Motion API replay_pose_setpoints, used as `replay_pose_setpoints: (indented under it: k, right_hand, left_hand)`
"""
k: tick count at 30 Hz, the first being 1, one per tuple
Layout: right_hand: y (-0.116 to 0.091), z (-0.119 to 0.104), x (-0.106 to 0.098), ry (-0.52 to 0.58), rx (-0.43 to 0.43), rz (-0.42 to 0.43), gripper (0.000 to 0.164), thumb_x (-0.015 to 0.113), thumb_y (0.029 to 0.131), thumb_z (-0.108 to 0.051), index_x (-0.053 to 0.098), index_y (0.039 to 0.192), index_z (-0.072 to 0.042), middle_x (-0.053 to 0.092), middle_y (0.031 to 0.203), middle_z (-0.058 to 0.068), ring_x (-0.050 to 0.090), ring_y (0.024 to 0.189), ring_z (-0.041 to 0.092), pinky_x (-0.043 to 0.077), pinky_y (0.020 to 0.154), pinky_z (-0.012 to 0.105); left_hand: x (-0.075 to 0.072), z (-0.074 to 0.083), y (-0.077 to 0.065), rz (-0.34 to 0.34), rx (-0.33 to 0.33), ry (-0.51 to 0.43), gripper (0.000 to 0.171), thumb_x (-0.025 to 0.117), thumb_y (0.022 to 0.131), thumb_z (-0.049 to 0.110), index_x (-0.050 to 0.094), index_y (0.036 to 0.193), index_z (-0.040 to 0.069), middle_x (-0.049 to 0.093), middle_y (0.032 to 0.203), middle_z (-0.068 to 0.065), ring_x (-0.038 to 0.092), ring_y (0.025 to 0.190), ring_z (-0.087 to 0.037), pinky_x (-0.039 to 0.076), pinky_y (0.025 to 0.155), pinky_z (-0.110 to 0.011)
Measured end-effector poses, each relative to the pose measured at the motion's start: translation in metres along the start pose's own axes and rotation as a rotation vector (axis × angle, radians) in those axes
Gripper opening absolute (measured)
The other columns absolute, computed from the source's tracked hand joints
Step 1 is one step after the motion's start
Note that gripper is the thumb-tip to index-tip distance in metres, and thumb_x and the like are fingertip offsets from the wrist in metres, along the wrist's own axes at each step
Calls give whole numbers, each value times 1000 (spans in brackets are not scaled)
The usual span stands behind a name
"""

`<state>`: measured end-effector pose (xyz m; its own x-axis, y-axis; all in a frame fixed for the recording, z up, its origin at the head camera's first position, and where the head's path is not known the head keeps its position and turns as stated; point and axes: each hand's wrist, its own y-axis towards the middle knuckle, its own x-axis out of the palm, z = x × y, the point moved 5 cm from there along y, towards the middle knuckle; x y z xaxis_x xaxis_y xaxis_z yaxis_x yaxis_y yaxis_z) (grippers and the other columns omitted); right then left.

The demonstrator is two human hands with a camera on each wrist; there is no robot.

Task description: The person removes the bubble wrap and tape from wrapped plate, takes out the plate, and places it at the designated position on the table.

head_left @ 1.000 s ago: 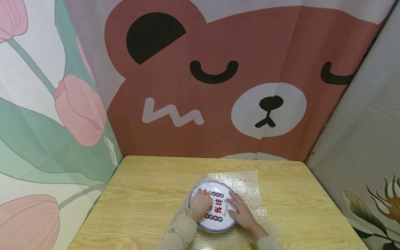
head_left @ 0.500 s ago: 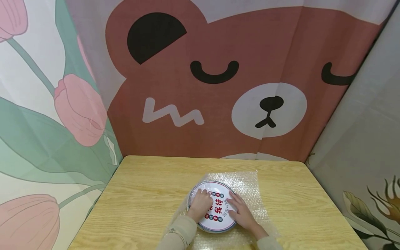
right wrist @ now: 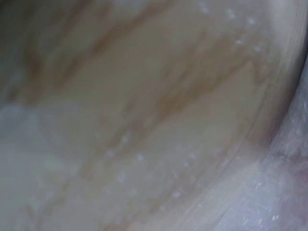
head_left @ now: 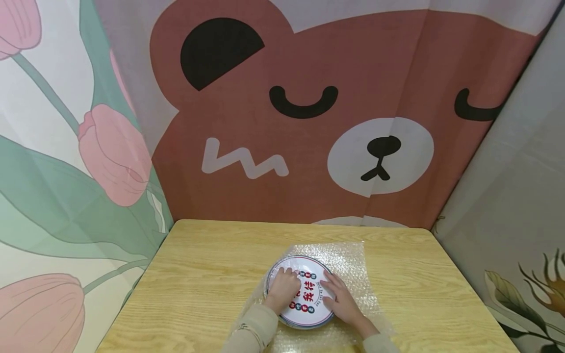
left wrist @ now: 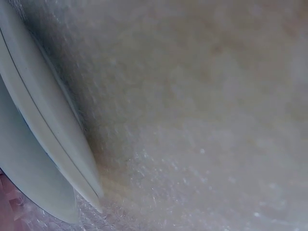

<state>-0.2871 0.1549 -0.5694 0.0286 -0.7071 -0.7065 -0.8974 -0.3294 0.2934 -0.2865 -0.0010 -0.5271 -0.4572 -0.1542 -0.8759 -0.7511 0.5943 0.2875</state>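
A round white plate (head_left: 305, 316) with red Chinese characters and a blue rim lies on a sheet of bubble wrap (head_left: 344, 260) in the head view. From the left wrist, plate edges (left wrist: 53, 120) appear stacked, so more than one plate lies here. My left hand (head_left: 284, 289) rests on the plate's left part, fingers bent downward and their tips hard to see. Over the right side lies my right hand (head_left: 341, 298), fingers spread and touching the plate's face near its rim. Neither hand lifts anything. The right wrist view is blurred, with bubble wrap (right wrist: 260, 202) at its lower right.
The wrap is spread on a light wooden table (head_left: 190, 284), whose far edge meets a bear-print curtain (head_left: 247, 196). A tulip-print curtain (head_left: 53, 196) stands on the left and a pale curtain (head_left: 507, 196) on the right.
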Motion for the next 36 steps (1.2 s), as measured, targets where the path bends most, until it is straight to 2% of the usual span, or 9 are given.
replay_pose_setpoints:
  k: [11,24,36]
  right_hand:
    - [0,-2,-1,-1,-1,-3,38,60,77,-12,59,113,-2,36,137,14,23,127,41,16,98,59]
    - [0,-2,-1,-12,1,0,37,60,77,-13,59,113,-4,37,137,13,23,127,41,17,98,59]
    - [-1,-2,-1,-4,-11,6,38,60,76,-12,59,113,-2,37,137,14,24,126,41,17,98,58]
  left_hand:
    - [-1,-1,-1,-8,-5,-10,6,66,73,21,68,69,17,61,75,3,53,70,-14,45,67,-31]
    - [0,-1,-1,18,-8,-4,8,65,74,21,68,68,17,61,73,3,53,69,-14,45,66,-30]
    - [-1,-1,-2,2,-8,-23,6,65,74,21,68,70,18,61,74,3,53,71,-14,45,67,-31]
